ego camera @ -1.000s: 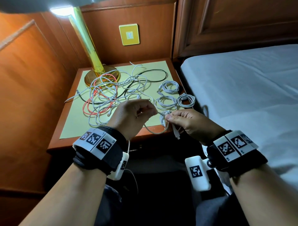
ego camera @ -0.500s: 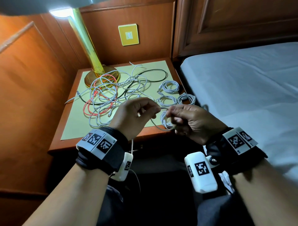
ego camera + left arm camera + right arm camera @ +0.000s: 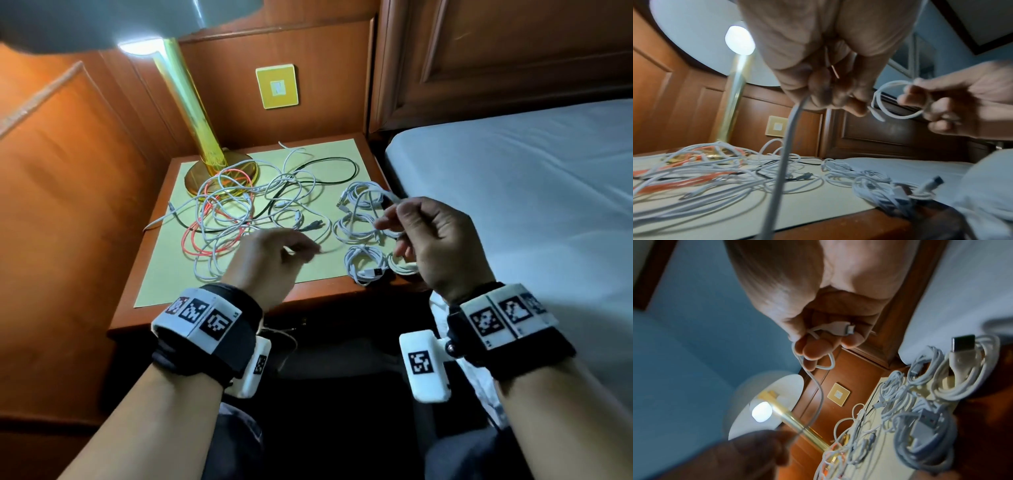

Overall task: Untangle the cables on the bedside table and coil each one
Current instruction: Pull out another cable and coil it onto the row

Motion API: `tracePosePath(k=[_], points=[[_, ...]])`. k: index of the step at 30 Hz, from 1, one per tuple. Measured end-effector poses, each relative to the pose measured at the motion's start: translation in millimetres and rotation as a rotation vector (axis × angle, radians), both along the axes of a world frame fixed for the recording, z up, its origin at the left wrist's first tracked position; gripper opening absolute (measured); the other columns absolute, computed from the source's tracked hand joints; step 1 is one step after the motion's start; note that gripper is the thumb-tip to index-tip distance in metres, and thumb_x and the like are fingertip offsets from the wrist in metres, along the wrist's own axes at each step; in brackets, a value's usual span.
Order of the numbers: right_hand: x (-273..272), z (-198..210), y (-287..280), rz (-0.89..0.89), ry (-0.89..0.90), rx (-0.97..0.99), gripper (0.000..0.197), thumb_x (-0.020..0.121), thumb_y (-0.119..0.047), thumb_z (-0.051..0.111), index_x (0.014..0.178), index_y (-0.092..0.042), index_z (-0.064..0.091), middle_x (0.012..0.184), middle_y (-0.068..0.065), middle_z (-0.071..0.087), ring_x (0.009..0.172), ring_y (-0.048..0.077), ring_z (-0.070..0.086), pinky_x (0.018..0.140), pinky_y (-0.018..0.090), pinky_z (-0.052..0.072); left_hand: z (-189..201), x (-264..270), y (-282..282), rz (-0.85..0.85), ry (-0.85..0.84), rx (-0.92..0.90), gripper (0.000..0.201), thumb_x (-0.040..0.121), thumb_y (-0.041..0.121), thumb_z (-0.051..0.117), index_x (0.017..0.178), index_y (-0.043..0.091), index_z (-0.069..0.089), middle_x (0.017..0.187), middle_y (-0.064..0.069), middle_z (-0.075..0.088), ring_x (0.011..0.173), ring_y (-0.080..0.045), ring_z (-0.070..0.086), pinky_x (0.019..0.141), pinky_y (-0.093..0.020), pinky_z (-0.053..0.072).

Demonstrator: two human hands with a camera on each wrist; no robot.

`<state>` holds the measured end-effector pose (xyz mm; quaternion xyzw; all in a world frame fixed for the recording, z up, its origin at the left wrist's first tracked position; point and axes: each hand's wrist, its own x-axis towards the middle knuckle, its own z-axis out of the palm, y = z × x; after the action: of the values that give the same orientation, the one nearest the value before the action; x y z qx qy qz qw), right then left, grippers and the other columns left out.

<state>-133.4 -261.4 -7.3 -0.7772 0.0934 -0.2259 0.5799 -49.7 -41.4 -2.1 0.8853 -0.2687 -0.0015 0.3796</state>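
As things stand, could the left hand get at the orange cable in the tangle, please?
Probably yes: the left hand hovers right beside the tangle, and nothing stands between it and the orange cable. It is, however, pinching a white cable and white strands cross the orange one.

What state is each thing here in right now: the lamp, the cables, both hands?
Lamp: lit.
Tangled cables: loose, knotted pile on the table.
Coiled cables: bundled, lying at the table's right side.
White cable: partly looped, stretched between both hands.
Left hand: pinches the cable.
Right hand: holds a small loop and its plug.
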Motion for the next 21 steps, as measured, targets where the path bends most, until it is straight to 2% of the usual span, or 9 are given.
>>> tracePosePath(k=[2,4,6,8,11,13,15,17,21], points=[[-3,-1,6,0.057,-0.005,-0.176,0.018,0.102,-0.024,0.056,0.095,-0.02,0.072,0.092,-0.011,0.076,0.054,0.008,0.062,0.055,0.023,0.052,4,-11,-7,-0.127,0.018,0.017,0.015,0.088,0.015,0.073,0.09,0.029,0.079,0.072,0.018,0.068,0.066,0.003,0.06,0.063,-0.019,0.044],[-5,-5,13,0.167,0.063,-0.256,0.017,0.1,-0.023,0.058,0.093,-0.021,0.073,0.083,-0.017,0.074,0.052,0.004,0.06,0.055,0.021,0.05,5,-15,-12,-0.183,0.038,-0.079,0.017,0.087,0.015,0.075,0.088,0.032,0.078,0.079,0.014,0.074,0.075,-0.006,0.067,0.072,-0.03,0.054],[-4,-10,21,0.278,0.164,-0.197,0.019,0.101,-0.023,0.056,0.09,-0.019,0.071,0.076,-0.013,0.073,0.047,0.011,0.055,0.053,0.029,0.051,4,-14,-13,-0.184,0.082,-0.208,0.019,0.086,0.012,0.076,0.086,0.031,0.076,0.082,0.01,0.076,0.078,-0.011,0.07,0.078,-0.035,0.057],[-2,-14,26,0.339,0.249,-0.022,0.023,0.104,-0.022,0.051,0.088,-0.013,0.066,0.066,-0.005,0.068,0.047,0.016,0.048,0.048,0.028,0.042,2,-12,-14,-0.144,0.1,-0.305,0.013,0.083,0.015,0.078,0.084,0.027,0.075,0.081,0.004,0.075,0.078,-0.018,0.071,0.079,-0.042,0.058],[1,-14,30,0.347,0.299,0.189,0.03,0.105,-0.023,0.048,0.083,-0.011,0.063,0.054,-0.01,0.05,0.05,0.01,0.041,0.049,0.024,0.032,-3,-6,-10,-0.065,0.075,-0.318,0.014,0.079,0.029,0.083,0.082,0.023,0.071,0.075,0.003,0.07,0.068,-0.014,0.065,0.067,-0.032,0.054],[2,-8,31,0.36,0.311,0.359,0.032,0.106,-0.025,0.046,0.082,-0.01,0.062,0.058,-0.001,0.042,0.051,0.013,0.034,0.049,0.029,0.029,-2,-5,-8,-0.043,0.061,-0.23,0.016,0.083,0.038,0.078,0.084,0.024,0.07,0.073,0.003,0.065,0.058,-0.007,0.052,0.057,-0.022,0.043],[0,0,34,0.352,0.308,0.525,0.032,0.106,-0.024,0.044,0.083,-0.007,0.059,0.064,0.005,0.036,0.051,0.011,0.033,0.049,0.028,0.031,0,-7,-8,-0.081,0.129,-0.14,0.031,0.086,0.055,0.062,0.086,0.025,0.072,0.068,0.007,0.06,0.052,-0.005,0.043,0.052,-0.024,0.036],[-2,6,36,0.337,0.294,0.64,0.031,0.104,-0.026,0.045,0.083,-0.007,0.057,0.062,0.002,0.036,0.047,0.009,0.035,0.05,0.028,0.032,2,-10,-8,-0.125,0.203,-0.11,0.046,0.084,0.065,0.051,0.078,0.025,0.072,0.056,0.013,0.05,0.048,-0.006,0.039,0.052,-0.027,0.033],[-4,9,39,0.38,0.295,0.691,0.034,0.096,-0.042,0.05,0.083,-0.01,0.05,0.054,-0.004,0.034,0.039,0.009,0.027,0.053,0.031,0.031,0,-7,-10,-0.139,0.393,-0.235,0.046,0.085,0.068,0.057,0.064,0.027,0.062,0.052,0.009,0.046,0.045,-0.013,0.038,0.049,-0.024,0.031]])
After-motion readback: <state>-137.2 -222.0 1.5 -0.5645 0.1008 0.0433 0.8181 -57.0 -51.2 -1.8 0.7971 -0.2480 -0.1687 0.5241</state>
